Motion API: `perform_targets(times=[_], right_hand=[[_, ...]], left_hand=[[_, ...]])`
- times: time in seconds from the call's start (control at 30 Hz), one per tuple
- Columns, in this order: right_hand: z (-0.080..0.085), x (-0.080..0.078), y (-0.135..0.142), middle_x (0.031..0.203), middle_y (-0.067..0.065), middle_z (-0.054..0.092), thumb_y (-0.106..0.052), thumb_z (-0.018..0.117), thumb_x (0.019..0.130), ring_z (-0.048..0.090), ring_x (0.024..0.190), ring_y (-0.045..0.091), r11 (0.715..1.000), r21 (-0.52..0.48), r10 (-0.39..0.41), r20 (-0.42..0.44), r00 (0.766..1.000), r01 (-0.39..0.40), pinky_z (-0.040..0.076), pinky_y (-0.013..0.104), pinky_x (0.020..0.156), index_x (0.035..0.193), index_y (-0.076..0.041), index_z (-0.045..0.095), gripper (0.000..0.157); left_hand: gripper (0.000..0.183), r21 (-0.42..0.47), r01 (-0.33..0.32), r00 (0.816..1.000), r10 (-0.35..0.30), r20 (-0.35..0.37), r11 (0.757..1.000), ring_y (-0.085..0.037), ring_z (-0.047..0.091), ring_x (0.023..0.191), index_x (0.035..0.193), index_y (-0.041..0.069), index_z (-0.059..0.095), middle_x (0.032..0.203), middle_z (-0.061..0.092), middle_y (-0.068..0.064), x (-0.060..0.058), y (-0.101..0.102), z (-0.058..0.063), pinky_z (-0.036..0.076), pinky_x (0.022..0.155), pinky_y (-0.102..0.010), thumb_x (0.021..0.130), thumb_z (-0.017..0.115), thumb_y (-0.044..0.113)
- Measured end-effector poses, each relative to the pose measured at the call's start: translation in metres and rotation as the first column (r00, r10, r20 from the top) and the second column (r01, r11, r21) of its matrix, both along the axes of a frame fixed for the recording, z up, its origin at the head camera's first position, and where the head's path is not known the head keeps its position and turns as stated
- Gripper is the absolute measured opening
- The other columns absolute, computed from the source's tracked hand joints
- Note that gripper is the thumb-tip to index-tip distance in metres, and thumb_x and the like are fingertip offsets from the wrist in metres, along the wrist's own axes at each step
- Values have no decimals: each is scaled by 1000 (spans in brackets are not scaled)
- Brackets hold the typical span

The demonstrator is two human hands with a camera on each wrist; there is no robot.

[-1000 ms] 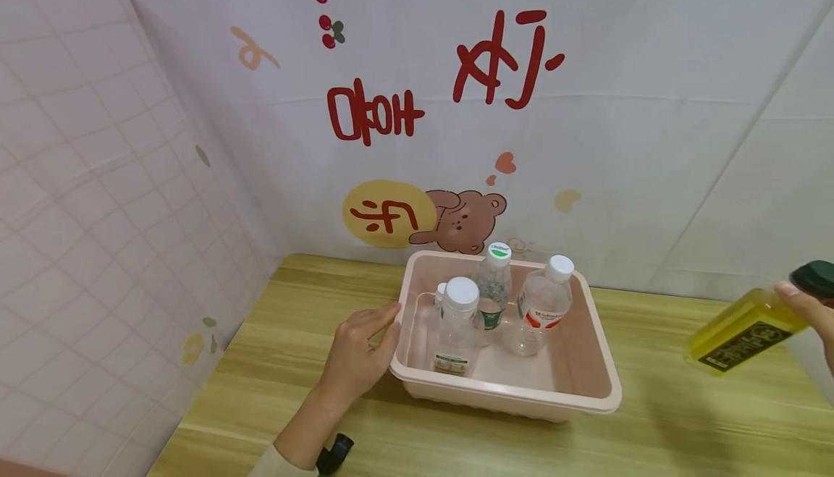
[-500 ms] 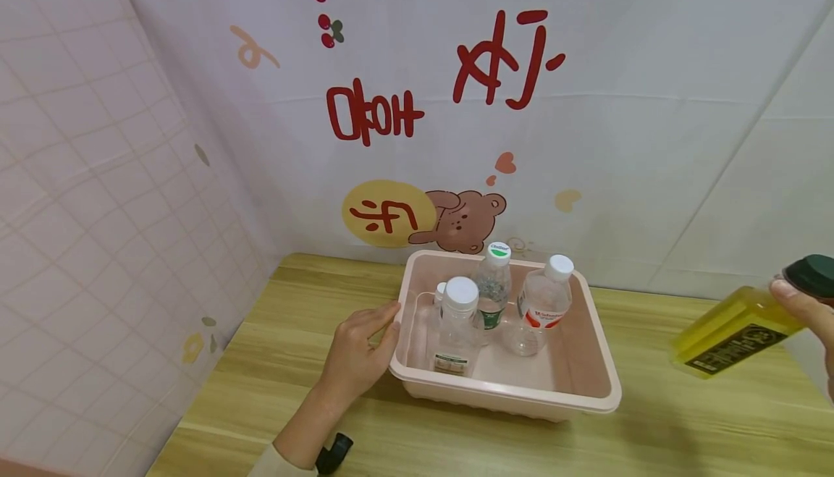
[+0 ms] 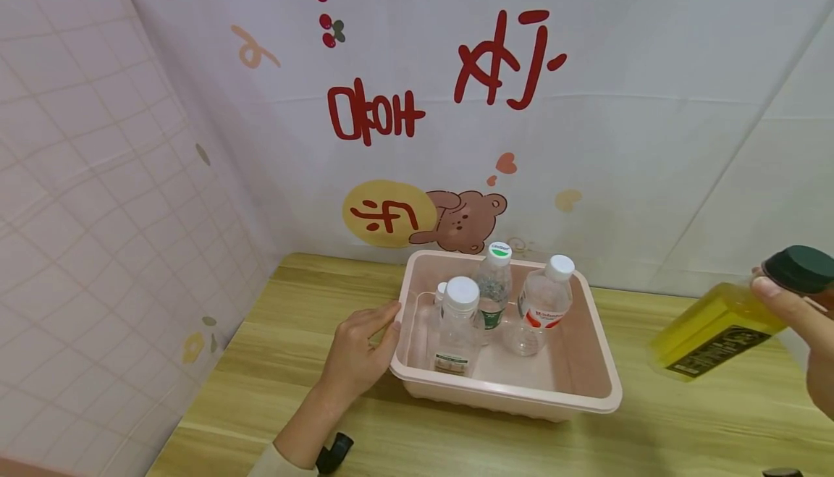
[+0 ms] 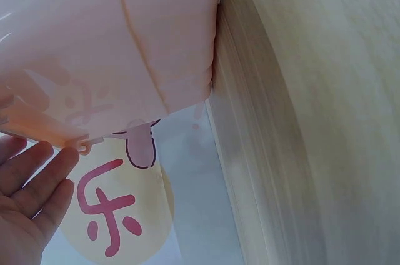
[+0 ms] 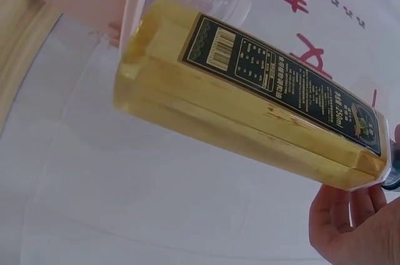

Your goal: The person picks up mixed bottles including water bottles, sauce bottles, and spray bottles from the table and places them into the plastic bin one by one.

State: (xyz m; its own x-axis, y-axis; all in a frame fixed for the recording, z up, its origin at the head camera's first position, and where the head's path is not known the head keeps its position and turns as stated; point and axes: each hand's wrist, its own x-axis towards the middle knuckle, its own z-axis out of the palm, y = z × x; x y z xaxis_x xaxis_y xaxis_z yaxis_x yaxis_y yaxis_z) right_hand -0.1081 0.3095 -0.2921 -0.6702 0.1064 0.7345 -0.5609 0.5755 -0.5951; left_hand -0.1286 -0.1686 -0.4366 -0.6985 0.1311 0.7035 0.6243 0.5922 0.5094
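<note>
A pale pink plastic bin [image 3: 502, 397] stands on the wooden table with several clear bottles in it. My left hand [image 3: 361, 350] touches its left rim, the fingers nearly straight in the left wrist view. At the right my right hand [image 3: 804, 332] grips a bottle of yellow oil [image 3: 717, 328] by the neck, just under its dark green cap [image 3: 800, 268]. The oil bottle hangs tilted above the table, base toward the bin and apart from it. In the right wrist view the oil bottle's dark label [image 5: 281, 77] faces the camera.
Inside the bin are a wide-capped clear bottle [image 3: 459, 325], a green-labelled bottle [image 3: 493, 292] and a red-labelled bottle [image 3: 544, 303]. A small white cap shows behind them. A black curved object [image 3: 335, 454] lies by the left wrist. A printed cloth wall [image 3: 619, 173] stands behind.
My right hand has moved left with the oil bottle, bringing it nearer to the bin. The left hand and the bin have stayed in place.
</note>
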Motion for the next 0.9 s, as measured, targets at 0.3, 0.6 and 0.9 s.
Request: perform_targets(times=[0.3,0.6,0.9], right_hand=[[6,-4,-24,102,8,79,20,70,88,75,96,13,805,-503,312,-92,945,-315,51,13,95,119,19,64,32],[17,-6,-54,103,18,78,32,60,84,77,95,22,680,-589,459,-121,880,-436,57,21,92,113,21,63,31],[20,0,-85,102,12,79,31,62,85,77,89,18,711,-627,449,59,891,-317,59,19,86,108,12,68,31]], left_hand=[[32,-5,1,1000,-1,-2,1000,-29,75,105,122,-3,76,120,76,-13,0,1,0,63,86,-46,90,74,3],[32,-4,8,1000,-8,-10,1000,-30,75,105,121,-3,76,119,76,-13,0,1,-2,63,87,-46,90,74,3],[32,-6,-1,1000,1,-24,1000,-30,75,104,120,-3,77,119,76,-14,-1,1,-3,63,87,-47,89,74,3]])
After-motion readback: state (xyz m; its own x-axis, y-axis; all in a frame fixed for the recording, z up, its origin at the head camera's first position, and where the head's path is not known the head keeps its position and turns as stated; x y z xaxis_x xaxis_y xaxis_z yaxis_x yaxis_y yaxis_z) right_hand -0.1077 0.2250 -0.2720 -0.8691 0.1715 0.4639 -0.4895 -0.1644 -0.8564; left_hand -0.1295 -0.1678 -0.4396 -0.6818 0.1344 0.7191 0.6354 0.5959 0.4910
